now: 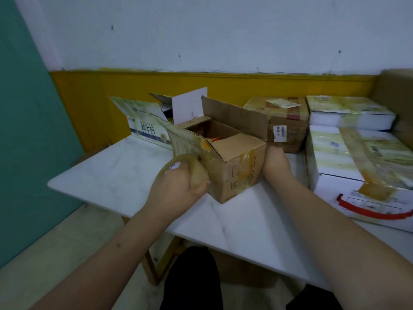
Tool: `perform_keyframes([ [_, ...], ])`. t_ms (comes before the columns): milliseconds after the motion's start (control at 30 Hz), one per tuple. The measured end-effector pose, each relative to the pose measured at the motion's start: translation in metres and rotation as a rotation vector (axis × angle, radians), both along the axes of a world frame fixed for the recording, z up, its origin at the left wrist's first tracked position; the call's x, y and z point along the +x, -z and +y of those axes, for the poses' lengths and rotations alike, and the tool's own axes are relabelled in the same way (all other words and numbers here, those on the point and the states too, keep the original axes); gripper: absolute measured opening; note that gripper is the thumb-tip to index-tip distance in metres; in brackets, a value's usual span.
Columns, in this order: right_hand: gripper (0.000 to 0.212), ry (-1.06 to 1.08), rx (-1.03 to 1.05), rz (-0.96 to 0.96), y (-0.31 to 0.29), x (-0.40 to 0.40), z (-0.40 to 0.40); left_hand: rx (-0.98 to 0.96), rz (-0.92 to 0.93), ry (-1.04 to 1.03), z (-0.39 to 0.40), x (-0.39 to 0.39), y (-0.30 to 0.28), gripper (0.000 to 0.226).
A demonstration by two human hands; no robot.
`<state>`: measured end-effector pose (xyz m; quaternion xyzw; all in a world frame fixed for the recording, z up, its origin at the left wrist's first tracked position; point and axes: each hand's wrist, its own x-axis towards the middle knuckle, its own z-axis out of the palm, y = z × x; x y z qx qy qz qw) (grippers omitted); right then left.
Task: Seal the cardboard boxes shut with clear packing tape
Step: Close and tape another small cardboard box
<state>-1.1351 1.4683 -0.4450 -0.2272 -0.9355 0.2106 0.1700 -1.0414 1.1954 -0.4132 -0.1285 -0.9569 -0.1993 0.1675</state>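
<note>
Gripping the tape roll (185, 168) in our left hand (178, 189) and bracing our right hand (276, 163), fingers hidden, against the brown box (232, 162) at center, we see its flaps still open, while wrapped boxes (348, 139) at 3 o'clock look sealed.

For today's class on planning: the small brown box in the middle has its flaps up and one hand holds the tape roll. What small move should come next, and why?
Probably fold the flaps down first. The small brown box is open on top, its rear flap upright. The left hand grips the tape roll at its left side; the right hand rests against its right side, nearest the flaps.
</note>
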Motion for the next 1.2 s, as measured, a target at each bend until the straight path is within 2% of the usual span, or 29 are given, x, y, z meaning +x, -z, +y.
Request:
perform_keyframes([
  [200,0.004,0.004,0.016,-0.143,-0.032,0.050,-0.018,-0.002,-0.038,0.007,-0.002,0.003,0.001,0.060],
  [300,0.027,-0.002,-0.005,-0.224,-0.039,0.093,-0.029,0.055,-0.048,0.006,-0.003,0.004,0.005,0.060],
  [400,0.030,0.004,-0.231,-0.046,-0.039,0.152,-0.032,0.163,-0.078,-0.009,-0.003,0.004,0.008,0.065],
  [433,0.030,-0.013,-0.229,0.014,-0.042,0.176,-0.036,0.202,-0.082,-0.004,-0.004,0.005,0.009,0.064],
  [533,0.026,-0.197,-0.115,0.067,-0.054,0.235,-0.058,0.287,-0.027,0.074,-0.006,0.006,0.009,0.073],
  [600,0.025,-0.334,0.030,-0.056,-0.069,0.253,-0.076,0.229,-0.003,0.132,-0.008,0.005,0.007,0.076],
  [667,0.029,-0.460,0.253,-0.111,-0.086,0.250,-0.090,0.173,-0.042,0.164,-0.009,0.001,0.004,0.069],
  [700,0.035,-0.513,0.326,-0.047,-0.097,0.244,-0.099,0.171,-0.082,0.178,-0.009,0.000,0.001,0.068],
  [800,0.065,-0.539,0.364,0.355,-0.117,0.200,-0.123,0.231,-0.153,0.210,-0.009,-0.003,-0.003,0.066],
  [867,0.080,-0.472,0.333,0.379,-0.113,0.158,-0.132,0.266,-0.170,0.230,-0.008,-0.003,-0.004,0.060],
  [933,0.071,-0.454,0.213,0.266,-0.094,0.125,-0.129,0.262,-0.168,0.242,-0.008,-0.006,-0.004,0.060],
  [1033,0.025,-0.480,0.005,0.236,-0.069,0.106,-0.113,0.196,-0.177,0.270,-0.009,-0.011,-0.009,0.063],
  [1133,0.013,-0.484,0.089,0.219,-0.067,0.103,-0.104,0.173,-0.258,0.260,-0.006,-0.014,-0.017,0.056],
  [1200,0.013,-0.486,0.125,0.177,-0.070,0.104,-0.103,-0.081,-0.137,0.166,-0.010,-0.022,-0.024,0.048],
])
